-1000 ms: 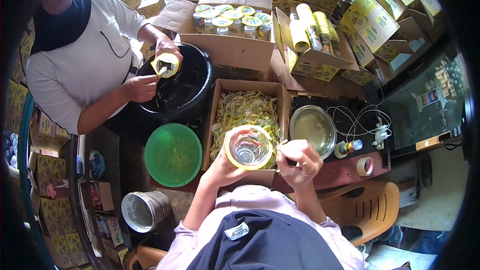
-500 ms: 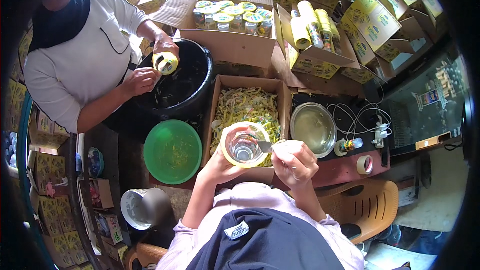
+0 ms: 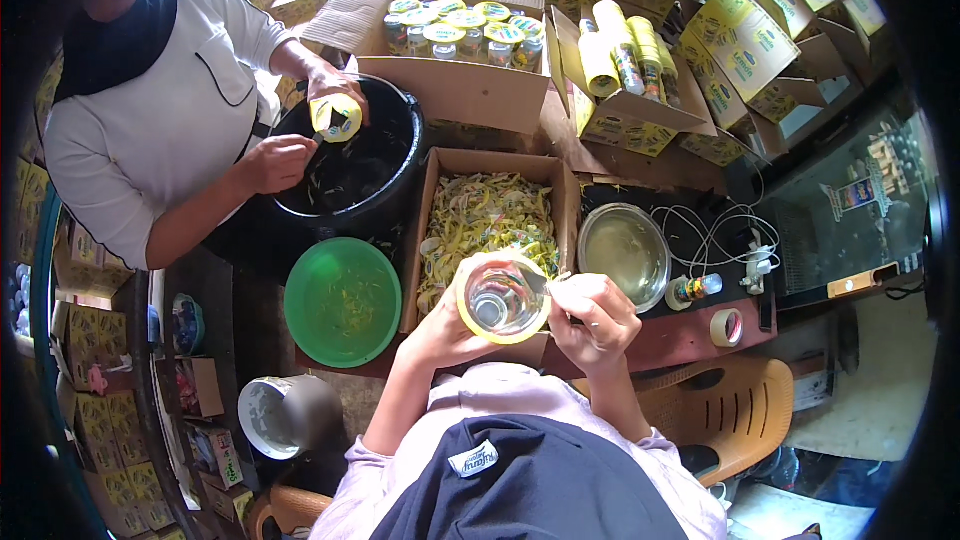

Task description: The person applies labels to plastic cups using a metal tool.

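Note:
My left hand is wrapped round a clear plastic cup with a yellow rim, its open mouth facing up toward me. In my closed right hand is a small knife; its short grey blade lies at the right side of the cup's rim. My right fingers hide the knife's handle. Just beyond the cup stands a cardboard box filled with yellow strips and scraps.
At left, a co-worker works a yellow cup over a black tub. Nearby are a green basin, a bowl of cloudy liquid, white cables, a tape roll and a box of lidded cups.
The cup in my left hand has shifted slightly right and tilted, and the blade has moved with it along the rim. The co-worker's hands have turned their cup.

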Available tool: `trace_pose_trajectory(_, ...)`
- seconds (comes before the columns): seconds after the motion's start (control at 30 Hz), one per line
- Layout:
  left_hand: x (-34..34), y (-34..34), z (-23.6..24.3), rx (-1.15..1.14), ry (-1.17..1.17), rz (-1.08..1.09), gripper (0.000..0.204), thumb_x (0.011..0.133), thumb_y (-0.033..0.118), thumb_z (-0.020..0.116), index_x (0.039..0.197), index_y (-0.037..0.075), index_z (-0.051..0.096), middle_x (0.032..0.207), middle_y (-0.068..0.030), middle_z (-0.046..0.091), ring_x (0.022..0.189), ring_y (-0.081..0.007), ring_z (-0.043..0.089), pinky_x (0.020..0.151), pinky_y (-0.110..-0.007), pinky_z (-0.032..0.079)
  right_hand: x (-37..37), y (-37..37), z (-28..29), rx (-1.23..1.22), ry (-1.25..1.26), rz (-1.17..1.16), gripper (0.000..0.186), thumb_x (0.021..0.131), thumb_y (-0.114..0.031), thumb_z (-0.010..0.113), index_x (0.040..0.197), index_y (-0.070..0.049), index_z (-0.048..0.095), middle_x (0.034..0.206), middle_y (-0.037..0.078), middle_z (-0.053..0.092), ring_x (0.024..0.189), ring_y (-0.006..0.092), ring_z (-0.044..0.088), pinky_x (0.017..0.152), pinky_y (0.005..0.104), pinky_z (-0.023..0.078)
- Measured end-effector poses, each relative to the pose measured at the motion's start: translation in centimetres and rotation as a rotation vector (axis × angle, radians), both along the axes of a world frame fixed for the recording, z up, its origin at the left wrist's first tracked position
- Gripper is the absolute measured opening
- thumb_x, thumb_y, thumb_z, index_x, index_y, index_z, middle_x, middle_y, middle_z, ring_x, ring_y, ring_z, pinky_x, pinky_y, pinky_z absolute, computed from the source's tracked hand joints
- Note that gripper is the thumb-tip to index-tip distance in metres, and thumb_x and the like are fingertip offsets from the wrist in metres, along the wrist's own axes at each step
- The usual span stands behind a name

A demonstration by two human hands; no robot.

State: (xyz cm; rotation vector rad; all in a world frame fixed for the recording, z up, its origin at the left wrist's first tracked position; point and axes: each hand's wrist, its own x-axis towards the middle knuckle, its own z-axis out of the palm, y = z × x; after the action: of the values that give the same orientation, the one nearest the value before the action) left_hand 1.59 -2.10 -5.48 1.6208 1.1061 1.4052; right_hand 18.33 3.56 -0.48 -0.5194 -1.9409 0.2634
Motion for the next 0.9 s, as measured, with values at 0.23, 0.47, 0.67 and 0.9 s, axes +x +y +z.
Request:
trace_pose_trajectory(0.23, -0.1, -0.2, 0.1, -0.065, -0.144, -0.019, 0.068, 0.061, 0.014, 0.075, 0.118, 0.001, 0.04, 0.118, -0.0157, 0.043, 0.11, -0.0282, 0.044, 0.094, -0.035, 0.035, 0.2, -0.3, 0.1, -0.052, 0.026, 0.025, 0.019, 0.058, 0.007, 0.067, 0.072, -0.004, 0.06, 0.067, 0.007, 0.058, 0.061, 0.0212, 0.059, 0.055, 0.0291, 0.049)
trace_pose_trajectory(0.47, -0.2, -0.3, 0.5, 0.0, -0.083, -0.029, 0.07, 0.061, 0.013, 0.074, 0.12, 0.002, 0.039, 0.118, -0.0149, 0.042, 0.111, -0.0274, 0.043, 0.095, -0.036, 0.034, -0.1, 0.2, 0.0, -0.066, 0.06, 0.041, 0.02, 0.057, 0.007, 0.068, 0.072, -0.005, 0.06, 0.067, 0.007, 0.058, 0.06, 0.0204, 0.058, 0.053, 0.0284, 0.048)
trace_pose_trajectory(0.67, -0.1, 0.1, 0.0, 0.053, -0.012, -0.053, 0.079, 0.057, 0.01, 0.079, 0.123, 0.004, 0.034, 0.119, -0.0096, 0.041, 0.109, -0.0194, 0.045, 0.092, -0.033, 0.039, -0.3, 0.0, -0.3, -0.149, 0.098, -0.014, 0.019, 0.059, 0.007, 0.067, 0.073, -0.005, 0.061, 0.068, 0.008, 0.059, 0.061, 0.0198, 0.06, 0.054, 0.0274, 0.048)
trace_pose_trajectory(0.9, 0.5, 0.3, 0.3, -0.002, -0.219, -0.029, 0.078, 0.065, 0.01, 0.07, 0.128, 0.004, 0.023, 0.121, -0.0154, 0.038, 0.115, -0.0244, 0.04, 0.097, -0.036, 0.032, -0.2, 0.4, -0.2, -0.244, 0.153, -0.113, 0.016, 0.062, 0.005, 0.066, 0.074, -0.004, 0.061, 0.069, 0.008, 0.06, 0.062, 0.0172, 0.061, 0.056, 0.0258, 0.048)
